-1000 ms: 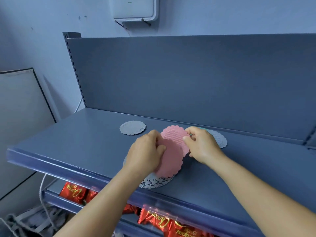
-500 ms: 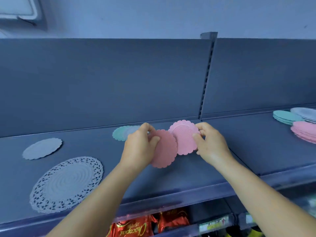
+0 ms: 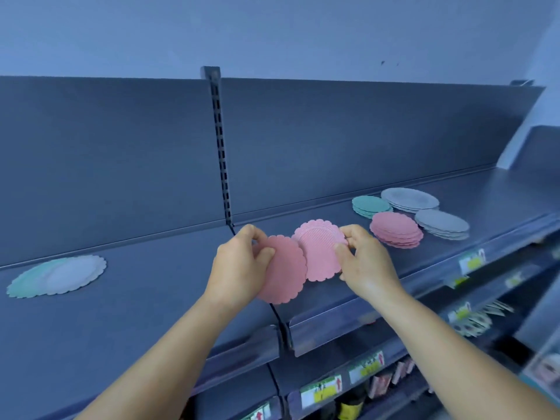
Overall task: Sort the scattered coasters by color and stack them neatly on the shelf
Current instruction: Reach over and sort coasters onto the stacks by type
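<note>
My left hand (image 3: 239,268) grips a darker pink scalloped coaster (image 3: 285,271), held above the shelf (image 3: 151,313). My right hand (image 3: 363,265) pinches a lighter pink ribbed coaster (image 3: 318,250), whose edge overlaps the darker one. Sorted stacks lie to the right on the shelf: a pink stack (image 3: 395,233), a teal stack (image 3: 370,206), a grey stack (image 3: 442,224) and a stack of larger grey doilies (image 3: 409,200). At the far left a grey coaster (image 3: 75,274) rests partly over a teal coaster (image 3: 27,283).
The shelf's dark back panel has a slotted upright (image 3: 222,165) at its middle. A seam (image 3: 278,319) splits the shelf front below my hands. Lower shelves carry price tags (image 3: 321,389) and small packaged goods (image 3: 472,319).
The view has swung right along the shelf, both hands carrying the two pink coasters with it. The sorted stacks are now closer; the large white doily has left the view.
</note>
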Demonstrator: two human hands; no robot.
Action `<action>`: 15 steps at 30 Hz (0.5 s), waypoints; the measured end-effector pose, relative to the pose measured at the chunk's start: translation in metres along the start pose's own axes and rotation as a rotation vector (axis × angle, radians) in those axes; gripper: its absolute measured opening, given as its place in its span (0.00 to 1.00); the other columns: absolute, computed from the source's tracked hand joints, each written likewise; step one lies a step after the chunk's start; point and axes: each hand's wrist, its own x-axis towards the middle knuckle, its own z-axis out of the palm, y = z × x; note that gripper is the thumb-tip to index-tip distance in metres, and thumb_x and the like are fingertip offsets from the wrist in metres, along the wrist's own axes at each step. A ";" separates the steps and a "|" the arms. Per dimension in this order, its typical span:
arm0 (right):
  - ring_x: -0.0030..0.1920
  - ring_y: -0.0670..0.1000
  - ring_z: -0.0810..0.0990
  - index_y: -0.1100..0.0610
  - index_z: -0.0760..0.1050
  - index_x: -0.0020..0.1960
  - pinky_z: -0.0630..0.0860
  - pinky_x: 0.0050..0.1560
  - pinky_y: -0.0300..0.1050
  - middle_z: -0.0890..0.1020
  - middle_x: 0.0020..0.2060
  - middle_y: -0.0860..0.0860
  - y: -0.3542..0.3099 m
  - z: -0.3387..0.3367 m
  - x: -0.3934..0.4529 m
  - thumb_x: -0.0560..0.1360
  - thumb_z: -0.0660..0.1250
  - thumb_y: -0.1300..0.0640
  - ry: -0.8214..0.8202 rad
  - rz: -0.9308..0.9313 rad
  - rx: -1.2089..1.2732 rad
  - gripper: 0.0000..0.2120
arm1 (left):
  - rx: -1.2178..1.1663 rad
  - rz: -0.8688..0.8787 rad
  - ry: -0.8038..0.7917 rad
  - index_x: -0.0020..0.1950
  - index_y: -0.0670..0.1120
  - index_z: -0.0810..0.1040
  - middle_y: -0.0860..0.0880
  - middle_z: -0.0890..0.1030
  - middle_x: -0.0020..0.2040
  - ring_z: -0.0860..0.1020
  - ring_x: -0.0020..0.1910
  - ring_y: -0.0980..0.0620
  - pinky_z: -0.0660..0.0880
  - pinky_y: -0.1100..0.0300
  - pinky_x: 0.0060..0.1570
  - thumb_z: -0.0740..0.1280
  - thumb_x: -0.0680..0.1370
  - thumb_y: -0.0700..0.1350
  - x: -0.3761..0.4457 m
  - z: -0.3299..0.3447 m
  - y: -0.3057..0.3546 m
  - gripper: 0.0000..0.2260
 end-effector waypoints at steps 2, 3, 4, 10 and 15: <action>0.40 0.58 0.81 0.54 0.73 0.56 0.78 0.46 0.51 0.82 0.46 0.51 0.020 -0.019 0.011 0.77 0.58 0.60 0.013 0.005 -0.008 0.10 | -0.022 0.002 -0.006 0.46 0.51 0.73 0.53 0.78 0.40 0.75 0.38 0.55 0.69 0.62 0.31 0.64 0.77 0.45 0.006 0.023 0.019 0.01; 0.40 0.58 0.80 0.54 0.73 0.57 0.77 0.46 0.50 0.82 0.46 0.51 0.030 -0.027 0.016 0.77 0.58 0.60 0.020 0.006 -0.008 0.10 | -0.031 0.003 -0.007 0.46 0.51 0.73 0.53 0.78 0.40 0.75 0.37 0.56 0.69 0.63 0.30 0.64 0.77 0.45 0.009 0.033 0.028 0.01; 0.40 0.58 0.80 0.55 0.73 0.58 0.77 0.47 0.49 0.82 0.46 0.51 0.039 -0.036 0.022 0.77 0.58 0.61 0.028 0.011 -0.005 0.11 | -0.036 0.005 -0.009 0.46 0.51 0.73 0.54 0.78 0.40 0.75 0.36 0.57 0.68 0.64 0.29 0.64 0.78 0.45 0.012 0.044 0.036 0.01; 0.45 0.59 0.80 0.54 0.71 0.62 0.78 0.51 0.54 0.81 0.49 0.51 0.090 -0.081 0.051 0.78 0.59 0.60 0.086 0.076 0.002 0.13 | -0.085 -0.017 -0.005 0.48 0.49 0.73 0.52 0.77 0.42 0.73 0.36 0.58 0.67 0.64 0.29 0.64 0.78 0.45 0.031 0.095 0.071 0.01; 0.44 0.59 0.80 0.56 0.72 0.60 0.79 0.49 0.55 0.82 0.45 0.54 0.116 -0.102 0.084 0.77 0.58 0.62 0.135 0.112 0.013 0.13 | -0.114 -0.024 -0.035 0.50 0.49 0.72 0.50 0.78 0.46 0.75 0.38 0.53 0.69 0.63 0.31 0.64 0.78 0.44 0.052 0.123 0.086 0.02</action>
